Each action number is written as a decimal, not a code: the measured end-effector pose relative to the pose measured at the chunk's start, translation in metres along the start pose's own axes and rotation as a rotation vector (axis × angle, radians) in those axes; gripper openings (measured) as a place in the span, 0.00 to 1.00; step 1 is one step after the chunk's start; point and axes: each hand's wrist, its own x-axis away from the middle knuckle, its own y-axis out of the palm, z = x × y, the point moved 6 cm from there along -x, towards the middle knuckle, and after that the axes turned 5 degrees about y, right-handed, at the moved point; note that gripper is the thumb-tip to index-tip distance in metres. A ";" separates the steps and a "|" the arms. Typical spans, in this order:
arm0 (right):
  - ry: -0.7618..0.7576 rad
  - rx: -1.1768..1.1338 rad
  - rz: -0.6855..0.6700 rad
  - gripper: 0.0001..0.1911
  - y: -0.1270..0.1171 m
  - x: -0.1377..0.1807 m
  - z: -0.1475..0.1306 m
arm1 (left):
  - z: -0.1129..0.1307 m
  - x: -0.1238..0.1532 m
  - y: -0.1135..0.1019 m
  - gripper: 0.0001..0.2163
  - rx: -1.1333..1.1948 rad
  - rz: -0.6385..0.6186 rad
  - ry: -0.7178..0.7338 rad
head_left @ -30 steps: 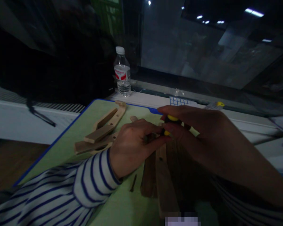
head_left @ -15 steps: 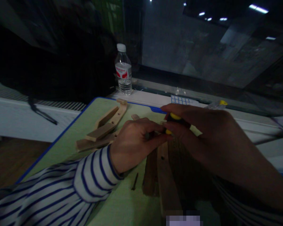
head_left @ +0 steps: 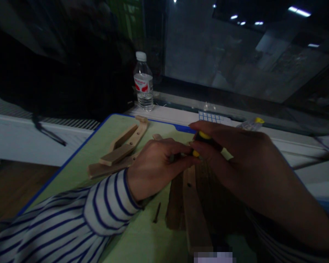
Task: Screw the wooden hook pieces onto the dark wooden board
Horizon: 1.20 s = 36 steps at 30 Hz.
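Note:
In the middle of the head view, my right hand (head_left: 235,160) grips the black and yellow handle of a screwdriver (head_left: 204,136) from above. My left hand (head_left: 157,162) is closed, thumb and forefinger pinching at the screwdriver's lower yellow end. The tip is hidden behind the fingers. Directly below lies a light wooden strip (head_left: 195,215) with a dark hole, on top of a darker brown wooden block (head_left: 175,208). A dark screw (head_left: 157,212) rests on the table left of the block.
Several curved wooden pieces (head_left: 117,153) with holes lie on the green, blue-edged table (head_left: 104,126) at left. A water bottle (head_left: 144,84) stands on the sill behind. A clear plastic bag with a yellow part (head_left: 252,124) sits at the right, along the window.
Almost nothing differs. Both hands keep their grip at the same spot, and the view has shifted very slightly.

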 end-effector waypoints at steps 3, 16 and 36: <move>0.001 0.012 -0.001 0.16 0.000 0.001 -0.001 | -0.001 0.000 0.001 0.05 0.015 -0.009 -0.006; -0.011 0.098 0.090 0.14 -0.001 0.006 -0.005 | -0.001 -0.001 0.004 0.08 0.022 -0.119 -0.043; 0.042 0.191 0.089 0.14 0.001 0.007 -0.010 | 0.000 -0.001 0.009 0.10 0.075 -0.214 -0.047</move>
